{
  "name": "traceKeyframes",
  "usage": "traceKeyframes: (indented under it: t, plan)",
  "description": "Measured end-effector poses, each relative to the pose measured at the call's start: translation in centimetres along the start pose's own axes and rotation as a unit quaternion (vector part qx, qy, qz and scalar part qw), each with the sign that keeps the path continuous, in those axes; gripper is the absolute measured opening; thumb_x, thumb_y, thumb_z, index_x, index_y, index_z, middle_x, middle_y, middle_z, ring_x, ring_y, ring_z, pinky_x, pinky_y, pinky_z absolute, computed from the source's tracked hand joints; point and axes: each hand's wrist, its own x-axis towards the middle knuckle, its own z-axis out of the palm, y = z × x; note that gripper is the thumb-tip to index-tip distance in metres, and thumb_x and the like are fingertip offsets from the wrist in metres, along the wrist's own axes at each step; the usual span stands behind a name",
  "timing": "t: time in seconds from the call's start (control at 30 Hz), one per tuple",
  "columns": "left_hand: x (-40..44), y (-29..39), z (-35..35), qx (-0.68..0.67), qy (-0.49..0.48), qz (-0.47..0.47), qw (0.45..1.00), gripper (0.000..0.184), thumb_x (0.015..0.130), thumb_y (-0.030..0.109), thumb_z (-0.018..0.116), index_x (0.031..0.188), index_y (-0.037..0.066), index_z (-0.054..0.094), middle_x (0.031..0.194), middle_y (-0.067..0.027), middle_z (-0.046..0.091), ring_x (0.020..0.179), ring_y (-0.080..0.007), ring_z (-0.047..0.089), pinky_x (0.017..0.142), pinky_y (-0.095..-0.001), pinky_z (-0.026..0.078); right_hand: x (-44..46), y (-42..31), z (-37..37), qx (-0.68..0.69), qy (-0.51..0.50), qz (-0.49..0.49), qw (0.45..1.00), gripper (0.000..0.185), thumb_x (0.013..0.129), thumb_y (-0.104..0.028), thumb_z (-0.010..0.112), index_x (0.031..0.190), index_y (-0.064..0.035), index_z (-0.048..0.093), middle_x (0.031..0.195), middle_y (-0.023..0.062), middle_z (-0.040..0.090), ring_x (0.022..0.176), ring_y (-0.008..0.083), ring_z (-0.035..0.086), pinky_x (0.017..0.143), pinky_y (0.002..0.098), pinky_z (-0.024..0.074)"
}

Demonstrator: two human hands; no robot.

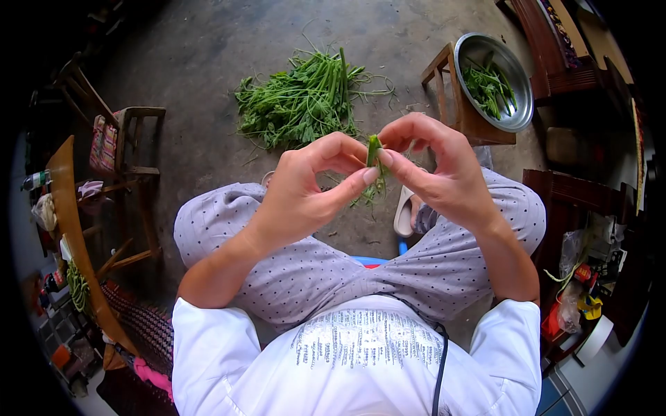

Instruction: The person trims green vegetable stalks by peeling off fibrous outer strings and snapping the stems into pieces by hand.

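Between my two hands, in front of my knees, is a short green stem (373,151) with thin strands hanging beneath it. My left hand (319,177) pinches it between thumb and forefinger from the left. From the right, the thumb and forefinger of my right hand (437,170) close on the same stem near its upper end. Beyond my hands, a heap of leafy green stems (298,100) lies on the floor. A metal basin (525,104) at the upper right holds several cut green pieces (489,87).
Under the basin stands a wooden stool (479,128). To the left are a wooden chair (135,114) and a table edge (66,180). Dark wooden furniture (555,69) lines the right side, with bags and small packages (579,277) lower down. Concrete floor (194,62) surrounds the heap.
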Motion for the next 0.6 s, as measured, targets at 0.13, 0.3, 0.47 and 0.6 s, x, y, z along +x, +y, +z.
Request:
traceKeyframes:
  t: [0.13,0.3,0.47,0.6]
  plan:
    - [0.0,0.3,0.2,-0.002,0.014,-0.013,1.000,0.014,0.092,0.010,0.061,0.099,-0.002,0.060,0.089,-0.0060,0.066,0.088,-0.0116,0.064,0.080,-0.0262,0.050,0.0,0.1,0.1,-0.057,0.023,-0.057,0.996,0.013,0.081,-0.008,0.069,0.090,-0.0001,0.065,0.081,0.0083,0.063,0.076,0.0180,0.060,0.068,0.0299,0.0458]
    - [0.1,-0.4,0.6,-0.058,0.046,0.017,0.997,0.020,0.093,0.012,0.059,0.107,-0.002,0.056,0.090,-0.0092,0.067,0.086,-0.0132,0.065,0.077,-0.0262,0.051,0.1,0.2,0.3,-0.023,0.030,-0.042,0.998,0.012,0.081,-0.005,0.068,0.091,0.0005,0.065,0.082,0.0096,0.063,0.076,0.0202,0.060,0.068,0.0302,0.0467]
    - [0.7,0.1,0.4,-0.153,0.056,0.018,0.987,0.021,0.095,0.014,0.056,0.107,-0.003,0.050,0.090,-0.0108,0.066,0.082,-0.0141,0.065,0.074,-0.0273,0.054,0.3,0.4,0.5,-0.035,0.023,-0.060,0.997,0.010,0.081,-0.006,0.067,0.089,-0.0005,0.065,0.083,0.0099,0.061,0.077,0.0198,0.060,0.068,0.0304,0.0462]
    - [1.0,-0.1,-0.5,-0.177,0.059,0.023,0.982,0.021,0.095,0.015,0.055,0.107,-0.002,0.051,0.090,-0.0102,0.065,0.081,-0.0150,0.065,0.073,-0.0286,0.055,0.1,-1.0,0.4,-0.035,0.053,-0.059,0.996,0.010,0.074,0.000,0.064,0.084,-0.0049,0.064,0.088,0.0086,0.057,0.084,0.0215,0.056,0.071,0.0320,0.0443]
